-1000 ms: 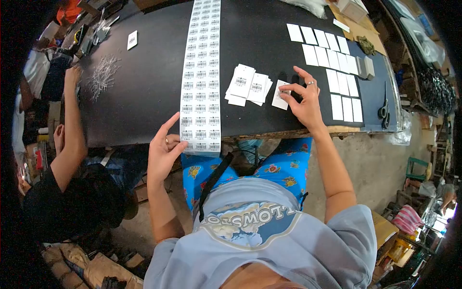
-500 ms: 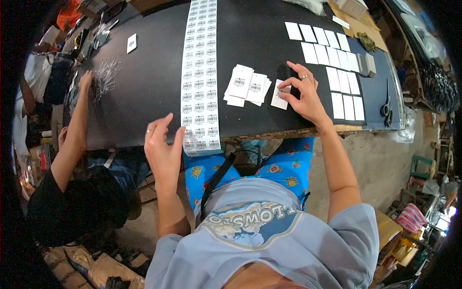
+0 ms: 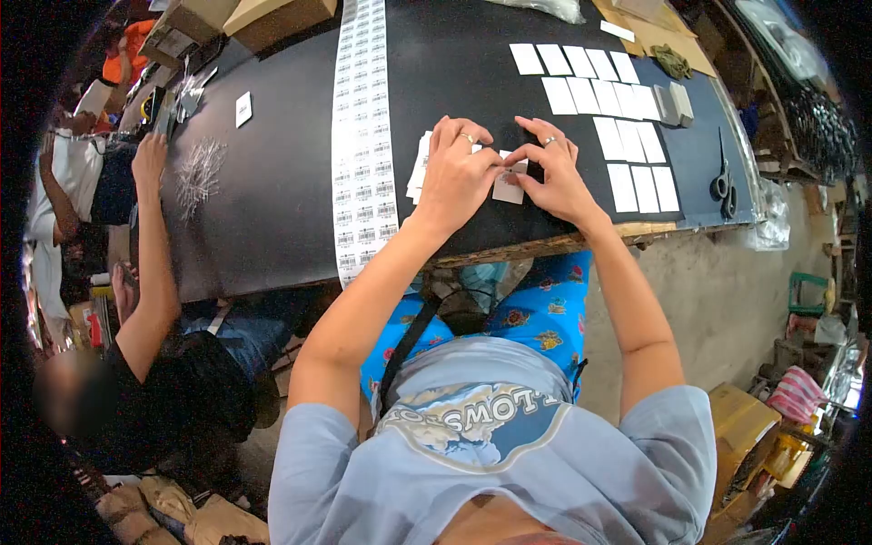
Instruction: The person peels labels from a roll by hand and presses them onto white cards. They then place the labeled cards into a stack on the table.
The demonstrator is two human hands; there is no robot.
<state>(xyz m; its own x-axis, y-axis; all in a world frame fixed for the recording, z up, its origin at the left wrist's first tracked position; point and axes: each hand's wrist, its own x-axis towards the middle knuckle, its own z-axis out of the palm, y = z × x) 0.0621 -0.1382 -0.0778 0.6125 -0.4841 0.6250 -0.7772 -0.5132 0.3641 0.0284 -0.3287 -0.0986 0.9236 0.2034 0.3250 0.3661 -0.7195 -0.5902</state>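
Observation:
A small white card (image 3: 509, 191) lies on the black tabletop, under both hands. My right hand (image 3: 556, 174) has its thumb and index finger on this card. My left hand (image 3: 454, 173) reaches in from the other side, fingers bent together at the card's upper edge. What its fingertips pinch is too small to make out. Beneath and beside my left hand is a pile of white barcode cards (image 3: 420, 168), mostly hidden. Left of it runs a long strip of barcode labels (image 3: 365, 173).
Rows of white cards (image 3: 627, 141) lie at the right, near black scissors (image 3: 723, 186) and a block of cards (image 3: 679, 104). A single card (image 3: 243, 109) and loose thin strings (image 3: 202, 173) lie at left, where a co-worker's arm (image 3: 153, 245) rests. Cardboard boxes (image 3: 277, 18) stand behind.
My left hand has moved from the near end of the label strip up and right to the card by my right hand. My right hand stays at the card. The view has shifted slightly.

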